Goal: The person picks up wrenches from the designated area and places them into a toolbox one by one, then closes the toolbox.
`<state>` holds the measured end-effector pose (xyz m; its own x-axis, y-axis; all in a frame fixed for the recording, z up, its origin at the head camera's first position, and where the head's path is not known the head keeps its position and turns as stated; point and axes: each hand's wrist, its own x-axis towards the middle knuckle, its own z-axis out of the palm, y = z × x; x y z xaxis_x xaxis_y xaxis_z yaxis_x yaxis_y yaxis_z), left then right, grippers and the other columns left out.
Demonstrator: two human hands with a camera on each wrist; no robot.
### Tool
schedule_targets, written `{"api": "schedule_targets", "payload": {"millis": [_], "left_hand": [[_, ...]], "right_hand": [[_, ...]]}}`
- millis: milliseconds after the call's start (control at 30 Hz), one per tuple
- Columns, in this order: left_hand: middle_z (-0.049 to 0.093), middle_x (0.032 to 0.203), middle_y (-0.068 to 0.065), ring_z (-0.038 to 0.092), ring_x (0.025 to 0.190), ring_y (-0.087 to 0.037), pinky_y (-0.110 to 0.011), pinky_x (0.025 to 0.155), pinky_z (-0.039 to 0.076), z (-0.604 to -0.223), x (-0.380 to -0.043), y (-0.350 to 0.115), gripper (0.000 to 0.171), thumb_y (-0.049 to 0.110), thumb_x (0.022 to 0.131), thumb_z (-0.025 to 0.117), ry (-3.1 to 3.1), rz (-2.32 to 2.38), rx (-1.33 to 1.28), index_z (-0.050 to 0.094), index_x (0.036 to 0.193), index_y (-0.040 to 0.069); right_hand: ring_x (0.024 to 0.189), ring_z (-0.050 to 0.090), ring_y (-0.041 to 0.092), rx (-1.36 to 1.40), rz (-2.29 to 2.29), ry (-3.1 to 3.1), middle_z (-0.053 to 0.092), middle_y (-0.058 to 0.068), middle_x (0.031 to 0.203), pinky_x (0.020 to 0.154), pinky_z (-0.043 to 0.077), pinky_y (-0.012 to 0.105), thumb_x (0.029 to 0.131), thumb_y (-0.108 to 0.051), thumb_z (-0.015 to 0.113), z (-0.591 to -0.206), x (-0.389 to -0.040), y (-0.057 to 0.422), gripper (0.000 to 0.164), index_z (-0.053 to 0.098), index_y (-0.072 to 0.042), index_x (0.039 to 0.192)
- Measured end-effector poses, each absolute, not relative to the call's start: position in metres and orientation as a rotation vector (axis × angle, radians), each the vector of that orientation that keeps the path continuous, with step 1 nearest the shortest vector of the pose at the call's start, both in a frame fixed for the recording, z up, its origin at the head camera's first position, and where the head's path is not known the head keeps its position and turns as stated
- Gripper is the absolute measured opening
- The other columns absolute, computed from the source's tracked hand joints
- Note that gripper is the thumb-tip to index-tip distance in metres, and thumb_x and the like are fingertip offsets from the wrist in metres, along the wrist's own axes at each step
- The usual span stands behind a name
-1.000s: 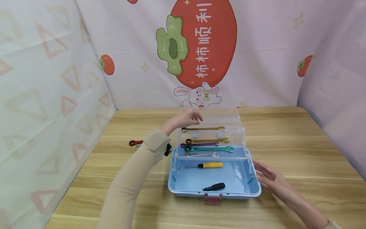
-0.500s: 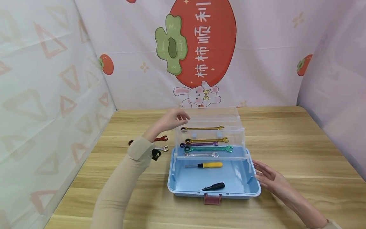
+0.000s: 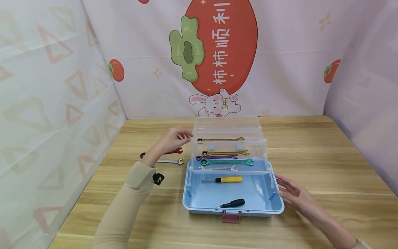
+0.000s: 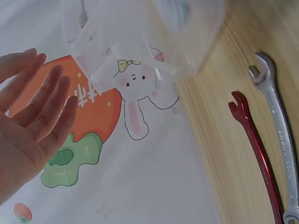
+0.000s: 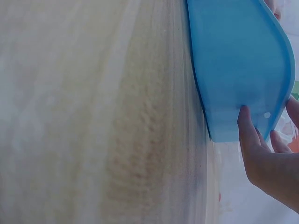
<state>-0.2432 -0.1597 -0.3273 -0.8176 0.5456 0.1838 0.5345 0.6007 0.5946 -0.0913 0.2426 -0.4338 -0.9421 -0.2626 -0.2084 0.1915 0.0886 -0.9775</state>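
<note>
My left hand [image 3: 174,140] hangs beside the left edge of the toolbox's clear raised trays [image 3: 228,147], fingers loosely bent with nothing in them. Under its wrist, a red wrench [image 4: 254,144] and a silver wrench [image 4: 280,126] lie on the table. My right hand [image 3: 296,197] touches the right outer wall of the blue toolbox [image 3: 233,211], its fingers fairly straight against the wall and rim. Wrenches lie in the trays: two gold, one being the upper gold wrench [image 3: 222,139], a purple wrench [image 3: 217,157], a green wrench [image 3: 228,162] and a silver double-ended wrench [image 3: 219,168].
In the toolbox's bottom lie a yellow-handled screwdriver [image 3: 228,179] and a black screwdriver [image 3: 234,203]. A pink latch [image 3: 231,217] hangs at its front. Patterned cloth [image 3: 280,69] closes off the back and sides of the wooden table [image 3: 326,155].
My left hand has moved left and slightly down, away from above the trays, uncovering the upper gold wrench's end. My right hand stays against the toolbox.
</note>
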Motion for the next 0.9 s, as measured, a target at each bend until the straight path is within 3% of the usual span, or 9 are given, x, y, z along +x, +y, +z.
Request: {"api": "schedule_targets", "payload": {"millis": [200,400,567,733,900], "left_hand": [[0.063,0.093,-0.01,0.058,0.081,-0.019,-0.033,0.073,0.048,-0.34,-0.239,-0.178,0.018,0.011,0.085,0.057,2.837,1.048,0.879,0.064,0.099,0.002],[0.062,0.094,-0.012,0.057,0.081,-0.022,-0.035,0.072,0.048,-0.352,-0.235,-0.191,0.017,0.009,0.084,0.057,2.882,1.044,0.827,0.064,0.098,0.002],[0.061,0.092,-0.011,0.057,0.081,-0.021,-0.034,0.069,0.048,-0.367,-0.234,-0.2,0.019,0.009,0.084,0.057,2.904,0.98,0.772,0.063,0.1,0.0],[0.062,0.09,-0.011,0.057,0.077,-0.021,-0.032,0.067,0.047,-0.383,-0.234,-0.209,0.02,0.008,0.082,0.059,2.923,0.884,0.743,0.064,0.099,-0.001],[0.062,0.092,-0.013,0.056,0.08,-0.022,-0.036,0.069,0.046,-0.394,-0.235,-0.217,0.021,0.009,0.082,0.06,2.903,0.832,0.668,0.063,0.1,-0.001]], "right_hand": [[0.104,0.047,-0.008,-0.09,-1.92,2.041,0.043,-0.02,0.119,0.081,0.045,0.022,0.09,-0.013,0.05,-0.433,-0.092,0.243,0.061,0.017,0.0,0.139],[0.103,0.046,-0.01,-0.074,-1.888,2.066,0.04,-0.008,0.129,0.081,0.045,0.021,0.09,-0.015,0.05,-0.433,-0.091,0.243,0.061,0.017,-0.001,0.139],[0.104,0.046,-0.009,-0.095,-1.916,2.042,0.043,-0.021,0.119,0.081,0.045,0.021,0.09,-0.013,0.05,-0.433,-0.092,0.243,0.06,0.017,0.0,0.139],[0.103,0.047,-0.009,-0.071,-1.908,2.05,0.043,-0.018,0.121,0.081,0.045,0.022,0.09,-0.014,0.051,-0.432,-0.091,0.243,0.061,0.018,-0.001,0.139],[0.103,0.047,-0.009,-0.086,-1.919,2.038,0.044,-0.023,0.117,0.08,0.045,0.022,0.09,-0.013,0.051,-0.433,-0.091,0.243,0.061,0.018,-0.001,0.139]]}}
